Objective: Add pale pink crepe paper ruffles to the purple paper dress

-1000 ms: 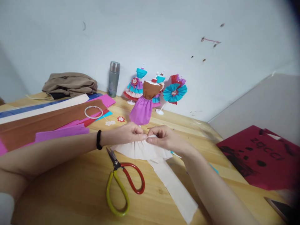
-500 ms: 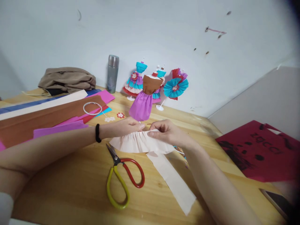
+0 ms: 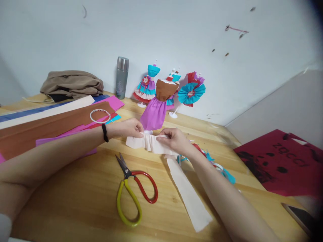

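A gathered strip of pale crepe paper (image 3: 152, 144) is stretched between my two hands, its top edge bunched into pleats. My left hand (image 3: 133, 128) pinches it near the left end. On the right, my right hand (image 3: 174, 137) grips it between thumb and fingers. Right behind the strip stands a small dress form (image 3: 165, 90) with a brown top and a purple gathered skirt (image 3: 153, 114). A second pale paper strip (image 3: 189, 195) lies flat on the table below my right hand. Scissors (image 3: 127, 173) with one yellow and one red handle rest slightly open, nearer to me.
Folded coloured paper (image 3: 55, 124) and a ring of white cord (image 3: 99, 116) lie left. A flask (image 3: 122, 78), a brown cloth (image 3: 72, 84) and other dressed forms (image 3: 146, 89) stand along the wall. Right are paper scraps (image 3: 227, 174), a red bag (image 3: 280, 164) and a phone (image 3: 299, 215).
Both hands have raised the gathered strip slightly toward the brown-and-purple dress form. My left hand has shifted its hold and now pinches the strip's edge. Scraps beside my right forearm have come into view.
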### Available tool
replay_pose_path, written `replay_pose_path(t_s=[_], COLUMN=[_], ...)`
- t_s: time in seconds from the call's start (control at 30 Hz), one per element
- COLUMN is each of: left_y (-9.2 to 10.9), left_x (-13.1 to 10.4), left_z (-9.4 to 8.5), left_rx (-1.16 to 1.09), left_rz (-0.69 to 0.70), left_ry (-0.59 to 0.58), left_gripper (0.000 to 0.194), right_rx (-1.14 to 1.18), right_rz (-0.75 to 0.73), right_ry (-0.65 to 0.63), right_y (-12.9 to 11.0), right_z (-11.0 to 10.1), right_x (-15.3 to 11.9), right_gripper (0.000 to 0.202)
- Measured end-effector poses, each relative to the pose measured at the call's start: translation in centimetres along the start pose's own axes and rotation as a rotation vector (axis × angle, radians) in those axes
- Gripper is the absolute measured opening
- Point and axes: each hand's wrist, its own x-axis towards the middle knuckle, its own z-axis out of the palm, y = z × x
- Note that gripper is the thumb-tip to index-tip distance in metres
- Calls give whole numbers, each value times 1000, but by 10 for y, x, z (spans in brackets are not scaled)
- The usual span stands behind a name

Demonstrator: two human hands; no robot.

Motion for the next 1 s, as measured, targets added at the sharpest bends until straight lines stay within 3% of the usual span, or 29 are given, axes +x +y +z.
replay_pose_path(t_s=[0.33,0.57,0.7,1.0], left_y=[5,1,1,-4], left_x=[1,3,2,1], left_z=[8,15,18,32], left_rx=[75,22,-92,-332], left_rz=[1,-28,-92,-137], left_ry=[241,362,361,412], left_gripper=[27,16,8,16], right_rx=[-53,25,44,12], right_rz=[31,85,86,6], right_ry=[118,150,177,273], right_y=[8,15,21,28], right_z=[7,10,15,16], right_x=[4,6,7,12], right_gripper=[18,24,23,19])
